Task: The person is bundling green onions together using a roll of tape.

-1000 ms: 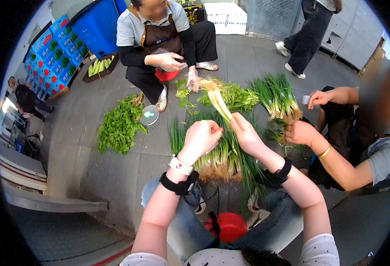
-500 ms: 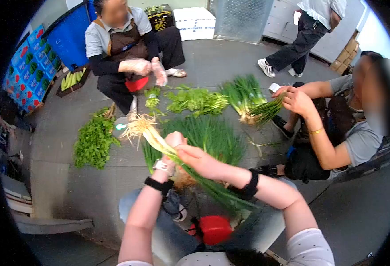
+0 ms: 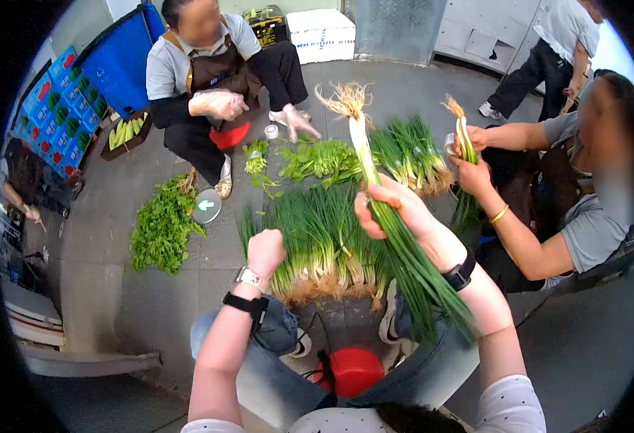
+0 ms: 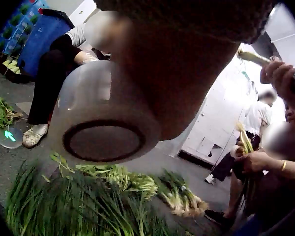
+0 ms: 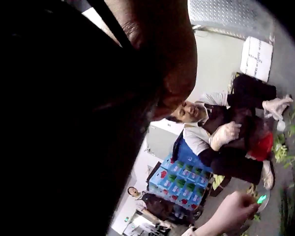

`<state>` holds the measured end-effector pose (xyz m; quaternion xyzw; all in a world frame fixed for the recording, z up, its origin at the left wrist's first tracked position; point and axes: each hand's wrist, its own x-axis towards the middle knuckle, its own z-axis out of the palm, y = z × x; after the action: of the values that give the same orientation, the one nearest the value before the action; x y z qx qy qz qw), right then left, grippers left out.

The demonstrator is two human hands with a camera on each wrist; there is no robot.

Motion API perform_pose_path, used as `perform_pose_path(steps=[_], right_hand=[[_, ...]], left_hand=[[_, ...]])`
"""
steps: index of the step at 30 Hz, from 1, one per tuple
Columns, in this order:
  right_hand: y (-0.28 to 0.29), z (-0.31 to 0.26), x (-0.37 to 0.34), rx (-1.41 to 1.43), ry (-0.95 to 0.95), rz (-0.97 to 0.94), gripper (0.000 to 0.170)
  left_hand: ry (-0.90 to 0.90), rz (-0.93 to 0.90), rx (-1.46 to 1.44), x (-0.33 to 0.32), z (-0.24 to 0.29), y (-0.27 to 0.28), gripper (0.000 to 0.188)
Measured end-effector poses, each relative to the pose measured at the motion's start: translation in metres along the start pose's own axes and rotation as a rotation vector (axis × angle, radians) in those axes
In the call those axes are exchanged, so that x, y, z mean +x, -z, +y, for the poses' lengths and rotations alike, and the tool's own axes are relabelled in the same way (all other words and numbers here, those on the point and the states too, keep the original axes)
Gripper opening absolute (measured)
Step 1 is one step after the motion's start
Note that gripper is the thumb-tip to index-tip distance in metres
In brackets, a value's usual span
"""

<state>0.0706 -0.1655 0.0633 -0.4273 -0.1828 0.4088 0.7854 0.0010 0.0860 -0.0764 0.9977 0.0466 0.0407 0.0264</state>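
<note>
My right hand (image 3: 403, 209) grips a bunch of long green onions (image 3: 361, 148), roots up and leaves hanging down over the forearm. Apart from it, my left hand (image 3: 266, 251) is curled above the left part of a row of green onions (image 3: 331, 249) on the floor. In the left wrist view, a translucent round thing like a tape roll (image 4: 103, 110) lies against the palm side of my left hand (image 4: 187, 73); the dark fingers partly hide it. The right wrist view shows my right hand (image 5: 174, 54) mostly in shadow and my left hand (image 5: 231, 211) below.
Leafy greens (image 3: 164, 227) lie beside a round floor sign (image 3: 206, 206). Pale green bundles (image 3: 324, 159) and more onions (image 3: 411, 155) lie farther back. A gloved person (image 3: 212, 72) sits opposite; another (image 3: 548, 195) at right holds onions. A red stool (image 3: 353, 372) is between my knees.
The onion bunch has swung right and stands more upright in my right hand. My left hand has come away from it, down and left. The person at right has lifted onions with their roots up.
</note>
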Motion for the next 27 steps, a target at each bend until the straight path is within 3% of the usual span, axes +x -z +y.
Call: perform_pose_path(steps=[2, 3, 6, 7, 10, 14, 15, 18, 20, 22, 23, 26, 27], right_hand=[[-0.005, 0.006, 0.005, -0.113, 0.050, 0.196, 0.015], [0.001, 0.013, 0.009, -0.100, 0.089, 0.219, 0.019], [0.040, 0.032, 0.030, -0.605, 0.174, 0.232, 0.026], [0.047, 0.036, 0.034, -0.618, 0.137, 0.276, 0.029], [0.079, 0.073, 0.058, -0.391, 0.199, 0.435, 0.029], [0.087, 0.080, 0.074, -0.448, 0.136, 0.571, 0.025], [0.111, 0.089, 0.085, -0.540, 0.158, 0.577, 0.022], [0.124, 0.081, 0.094, -0.397, 0.162, 0.489, 0.020], [0.125, 0.071, 0.095, -0.096, 0.164, 0.430, 0.023], [0.119, 0.049, 0.096, 0.029, 0.081, 0.371, 0.026], [0.132, 0.048, 0.099, -0.086, 0.050, 0.356, 0.027], [0.120, 0.019, 0.100, -0.917, -0.054, 0.374, 0.034], [0.122, 0.019, 0.110, -1.321, 0.203, 0.305, 0.034]], left_hand=[[0.021, 0.043, -0.069, 0.000, 0.000, 0.007, 0.010], [0.040, 0.044, -0.125, -0.001, 0.003, 0.015, 0.013], [0.078, 0.067, -0.296, -0.007, 0.021, 0.055, 0.018], [0.093, 0.079, -0.348, -0.008, 0.025, 0.065, 0.018], [0.113, 0.123, -0.437, -0.005, 0.032, 0.089, 0.019], [0.117, 0.161, -0.490, -0.004, 0.030, 0.106, 0.018], [0.116, 0.184, -0.481, -0.003, 0.029, 0.107, 0.018], [0.125, 0.185, -0.513, -0.002, 0.027, 0.111, 0.017], [0.135, 0.179, -0.525, -0.001, 0.024, 0.110, 0.017], [0.140, 0.179, -0.526, 0.001, 0.021, 0.108, 0.017], [0.145, 0.180, -0.527, 0.002, 0.021, 0.107, 0.017], [0.136, 0.176, -0.512, 0.004, 0.020, 0.107, 0.017], [0.140, 0.168, -0.514, 0.005, 0.020, 0.108, 0.017]])
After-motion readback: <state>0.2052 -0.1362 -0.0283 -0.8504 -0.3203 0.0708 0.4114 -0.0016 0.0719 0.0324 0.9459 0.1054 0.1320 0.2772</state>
